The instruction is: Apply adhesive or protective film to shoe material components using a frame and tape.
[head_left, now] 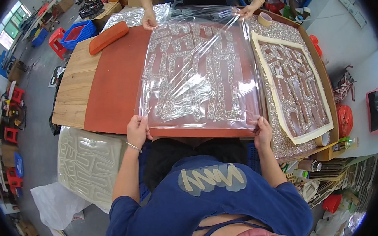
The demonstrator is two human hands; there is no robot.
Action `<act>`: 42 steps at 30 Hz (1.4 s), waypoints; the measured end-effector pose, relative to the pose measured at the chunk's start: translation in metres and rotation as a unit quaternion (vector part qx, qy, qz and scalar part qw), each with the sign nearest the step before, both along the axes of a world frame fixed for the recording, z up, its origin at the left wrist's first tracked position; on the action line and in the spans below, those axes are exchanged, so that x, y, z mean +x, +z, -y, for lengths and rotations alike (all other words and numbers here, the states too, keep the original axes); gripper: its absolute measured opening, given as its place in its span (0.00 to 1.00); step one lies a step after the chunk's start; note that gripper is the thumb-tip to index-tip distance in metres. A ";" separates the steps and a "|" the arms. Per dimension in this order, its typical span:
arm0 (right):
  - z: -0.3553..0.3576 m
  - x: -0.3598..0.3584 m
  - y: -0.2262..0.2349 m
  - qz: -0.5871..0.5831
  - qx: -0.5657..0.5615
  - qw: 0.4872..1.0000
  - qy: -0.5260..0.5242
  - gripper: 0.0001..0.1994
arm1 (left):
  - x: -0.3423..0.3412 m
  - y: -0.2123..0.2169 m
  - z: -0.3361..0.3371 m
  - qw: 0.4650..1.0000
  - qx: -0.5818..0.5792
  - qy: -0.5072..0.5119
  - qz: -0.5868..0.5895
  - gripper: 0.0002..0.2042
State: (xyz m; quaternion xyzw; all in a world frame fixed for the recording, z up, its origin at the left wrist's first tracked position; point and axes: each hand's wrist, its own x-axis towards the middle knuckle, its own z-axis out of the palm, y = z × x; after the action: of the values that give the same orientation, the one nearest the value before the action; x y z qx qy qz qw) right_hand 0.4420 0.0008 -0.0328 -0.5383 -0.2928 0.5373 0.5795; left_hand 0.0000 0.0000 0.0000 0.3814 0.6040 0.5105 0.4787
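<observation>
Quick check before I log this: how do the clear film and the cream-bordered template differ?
The clear film is held by four hands, including the wearer's left hand and right hand; the cream-bordered template is untouched. The film's edges are clear; the template's are cream. Both look roughly rectangular.

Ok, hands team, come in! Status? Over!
Left hand and right hand gripping near corners of clear film. Film creased, over glittery pieces, red mat beneath. Co-worker's hands at far edge; no obstruction visible.

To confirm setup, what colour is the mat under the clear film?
The mat is brick red, clearest in the head view.
</observation>
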 end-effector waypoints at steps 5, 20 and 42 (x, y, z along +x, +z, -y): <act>0.014 -0.002 -0.005 -0.011 -0.019 1.000 0.011 0.14 | 0.000 0.003 0.019 0.999 0.005 0.025 -0.026 0.11; 0.033 -0.032 -0.007 0.051 0.026 0.998 -0.018 0.15 | -0.012 0.006 0.031 0.997 -0.012 0.072 -0.004 0.11; -0.013 -0.029 -0.042 0.453 0.236 0.859 -0.041 0.18 | -0.042 -0.061 -0.007 0.941 0.029 0.144 -0.305 0.11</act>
State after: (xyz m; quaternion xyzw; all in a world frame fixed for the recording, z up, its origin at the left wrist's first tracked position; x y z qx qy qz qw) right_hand 0.4126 0.0141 -0.0750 -0.5813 -0.6187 0.1247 0.5136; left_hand -0.0423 0.0071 -0.0606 0.4410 0.7548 0.4504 0.1814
